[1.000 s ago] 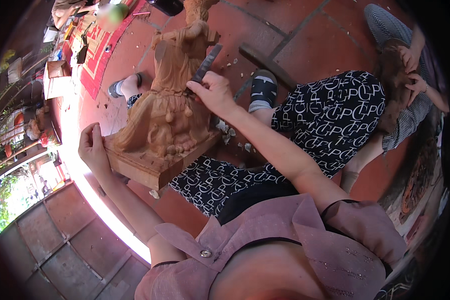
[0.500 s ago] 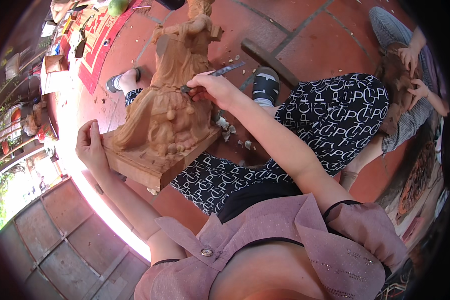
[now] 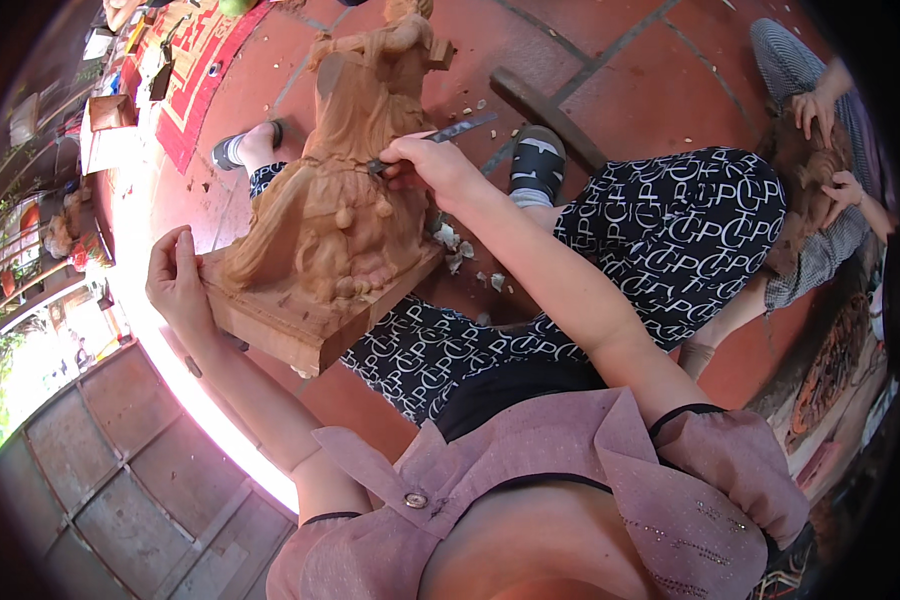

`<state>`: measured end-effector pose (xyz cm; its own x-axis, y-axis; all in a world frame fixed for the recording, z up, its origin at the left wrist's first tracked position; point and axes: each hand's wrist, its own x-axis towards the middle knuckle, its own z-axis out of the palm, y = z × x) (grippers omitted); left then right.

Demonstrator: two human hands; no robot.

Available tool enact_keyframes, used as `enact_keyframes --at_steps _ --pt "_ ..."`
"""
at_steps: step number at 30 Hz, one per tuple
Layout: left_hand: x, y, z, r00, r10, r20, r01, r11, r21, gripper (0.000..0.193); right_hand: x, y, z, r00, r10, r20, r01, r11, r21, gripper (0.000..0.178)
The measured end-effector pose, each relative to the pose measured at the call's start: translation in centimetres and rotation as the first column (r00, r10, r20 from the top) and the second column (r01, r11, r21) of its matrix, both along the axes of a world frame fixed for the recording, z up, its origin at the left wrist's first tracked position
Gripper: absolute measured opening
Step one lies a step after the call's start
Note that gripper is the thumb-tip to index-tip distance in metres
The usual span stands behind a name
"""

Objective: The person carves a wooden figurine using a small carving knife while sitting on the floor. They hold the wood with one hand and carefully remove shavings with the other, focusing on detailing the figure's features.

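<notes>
We record a mauve short-sleeved collared top (image 3: 530, 448), black trousers printed with white letters (image 3: 680, 215), and dark strapped sandals (image 3: 538, 172).

The carving's (image 3: 355, 185) top is cut off from me by the upper picture edge. The right hand (image 3: 425, 165) hides the tool's (image 3: 462, 128) middle, and whether its short end touches wood is too small to tell. At the base's (image 3: 260, 331) left corner, I can't make out the left hand's (image 3: 180, 285) hidden fingertips. Near the red mat's (image 3: 184, 112) right edge, 1 green thing (image 3: 236, 5) is cropped.
</notes>
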<state>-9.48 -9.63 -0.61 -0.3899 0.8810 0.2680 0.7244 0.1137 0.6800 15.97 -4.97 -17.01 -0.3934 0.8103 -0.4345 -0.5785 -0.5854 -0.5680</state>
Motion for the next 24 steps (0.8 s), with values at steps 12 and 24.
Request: enact_keyframes --at_steps 12,24 --pt "-0.4 0.0 -0.2 0.999 -0.022 -0.026 0.022 1.000 0.017 0.013 2.0 0.5 -1.3 0.981 -0.151 0.124 0.129 0.977 0.172 0.012" --pt "0.2 0.0 -0.2 1.000 -0.002 0.015 0.002 0.999 0.036 0.014 3.4 2.5 0.9 0.646 -0.501 0.575 -0.225 0.595 0.771 0.025"
